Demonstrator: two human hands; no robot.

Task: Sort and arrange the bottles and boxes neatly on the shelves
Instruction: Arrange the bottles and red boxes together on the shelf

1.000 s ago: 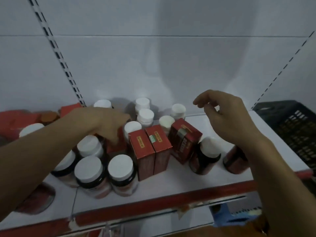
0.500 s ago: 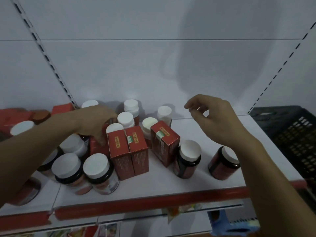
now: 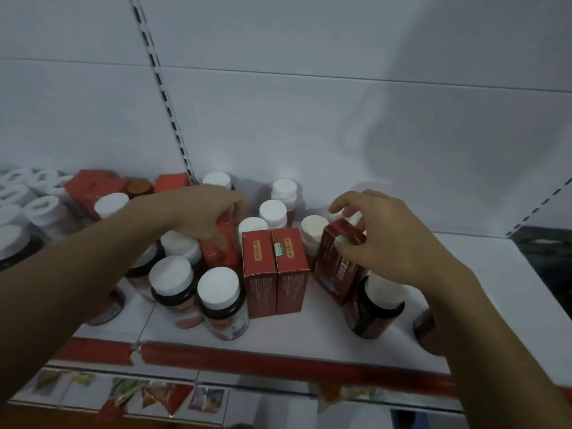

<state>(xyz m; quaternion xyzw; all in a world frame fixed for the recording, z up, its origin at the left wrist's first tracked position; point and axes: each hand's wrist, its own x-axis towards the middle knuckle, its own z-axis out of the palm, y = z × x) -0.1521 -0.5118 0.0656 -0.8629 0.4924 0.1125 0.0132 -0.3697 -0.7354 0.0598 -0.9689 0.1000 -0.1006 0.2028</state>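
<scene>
Tilted red box (image 3: 335, 267) leans mid-shelf, just right of upright box pair (image 3: 274, 274). Your right hand (image 3: 393, 243) pinches its top: thumb on near face, fingers curled over. Your left hand (image 3: 204, 215) grips second red box (image 3: 221, 255) just left of pair, fingers curled round its top. Task looks early: only pair stands squared. Left to do, by my read: square both held boxes, group white-capped bottles (image 3: 219, 289), now mixed (big dark ones front, small ones back, strays under right wrist). Shelf (image 3: 495, 274) ends at black crate (image 3: 548, 261).
</scene>
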